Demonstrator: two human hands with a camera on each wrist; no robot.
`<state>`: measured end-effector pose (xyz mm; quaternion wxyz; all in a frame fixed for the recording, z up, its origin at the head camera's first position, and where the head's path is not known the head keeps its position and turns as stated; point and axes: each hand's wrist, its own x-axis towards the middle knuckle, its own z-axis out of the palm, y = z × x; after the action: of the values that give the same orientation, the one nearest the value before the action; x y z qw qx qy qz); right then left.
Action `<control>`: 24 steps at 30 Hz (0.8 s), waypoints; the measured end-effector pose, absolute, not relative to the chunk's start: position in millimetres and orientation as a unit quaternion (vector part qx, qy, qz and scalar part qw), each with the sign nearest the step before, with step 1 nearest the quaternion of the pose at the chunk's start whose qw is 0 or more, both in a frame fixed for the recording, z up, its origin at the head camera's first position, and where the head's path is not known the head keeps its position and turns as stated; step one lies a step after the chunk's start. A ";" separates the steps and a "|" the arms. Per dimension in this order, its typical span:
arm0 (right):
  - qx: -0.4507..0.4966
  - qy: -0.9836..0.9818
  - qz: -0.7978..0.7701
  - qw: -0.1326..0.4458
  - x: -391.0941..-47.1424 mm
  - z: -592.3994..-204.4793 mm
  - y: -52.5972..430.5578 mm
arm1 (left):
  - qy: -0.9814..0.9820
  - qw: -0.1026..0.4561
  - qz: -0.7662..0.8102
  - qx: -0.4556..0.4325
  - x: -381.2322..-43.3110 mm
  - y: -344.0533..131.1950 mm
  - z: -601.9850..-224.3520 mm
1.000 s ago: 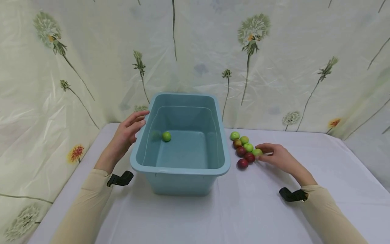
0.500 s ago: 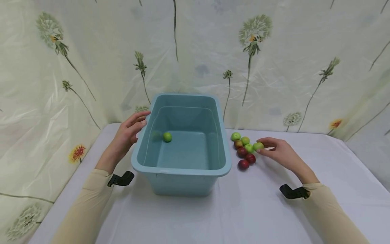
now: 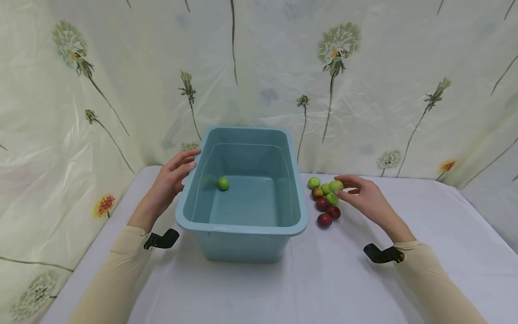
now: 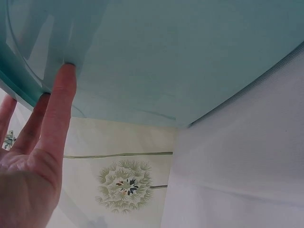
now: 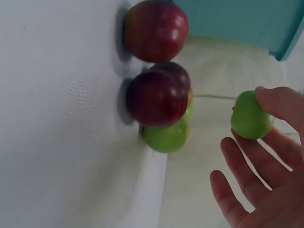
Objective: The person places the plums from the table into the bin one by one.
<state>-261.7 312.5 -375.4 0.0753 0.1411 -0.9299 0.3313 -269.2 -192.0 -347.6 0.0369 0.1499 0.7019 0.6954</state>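
Note:
My right hand (image 3: 366, 198) pinches a small green apple (image 3: 335, 186) between thumb and fingers, raised just above a group of fruit. In the right wrist view that held apple (image 5: 249, 116) is apart from the rest, and the other fingers are spread. The group on the table has red apples (image 3: 324, 220) in front and green apples (image 3: 314, 182) behind. A blue plastic tub (image 3: 243, 229) stands left of it, with one green apple (image 3: 223, 183) on its floor. At the tub's left side, my left hand (image 3: 166, 182) has extended fingers touching the wall under the rim (image 4: 28, 92).
A white cloth (image 3: 323, 279) covers the table. Behind and at the sides hangs a plastic sheet (image 3: 263, 58) printed with dandelions. The tub's high walls stand between the two hands.
My right hand has taken hold of the green apple at the group's right edge, lifted it and moved it left over the other fruit. The left hand stays at the tub.

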 end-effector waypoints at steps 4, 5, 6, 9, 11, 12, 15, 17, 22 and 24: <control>0.138 -0.922 0.349 0.101 -260.7 -376.9 303.3 | 0.701 0.039 0.696 0.152 -268.7 -191.9 -347.0; 0.135 -0.919 0.354 0.105 -260.3 -377.5 301.0 | 0.701 0.039 0.695 0.153 -268.5 -191.9 -347.0; 0.133 -0.916 0.361 0.111 -259.7 -378.0 298.4 | 0.701 0.040 0.695 0.153 -268.4 -192.0 -347.1; 0.131 -0.908 0.377 0.123 -258.8 -379.9 291.5 | 0.702 0.042 0.694 0.154 -268.2 -192.2 -347.7; 0.131 -0.902 0.389 0.129 -258.7 -380.6 286.9 | 0.701 0.042 0.695 0.154 -268.5 -192.4 -348.4; 0.132 -0.899 0.396 0.132 -258.4 -380.9 284.8 | 0.701 0.042 0.695 0.154 -268.6 -192.5 -348.6; 0.128 -0.889 0.417 0.137 -257.8 -381.6 279.3 | 0.701 0.043 0.695 0.155 -268.9 -192.4 -349.0; 0.118 -0.883 0.434 0.138 -257.7 -381.1 276.0 | 0.701 0.043 0.694 0.155 -268.9 -192.1 -348.7; 0.110 -0.863 0.469 0.149 -259.1 -376.3 268.3 | 0.704 0.041 0.692 0.155 -269.1 -192.3 -348.0; 0.116 -0.856 0.480 0.156 -257.7 -371.1 263.5 | 0.703 0.039 0.693 0.155 -269.2 -192.7 -348.1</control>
<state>-257.7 263.5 -371.1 0.1557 0.1157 -0.8556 0.4799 -269.2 -192.7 -348.1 0.0392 0.1555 0.7029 0.6930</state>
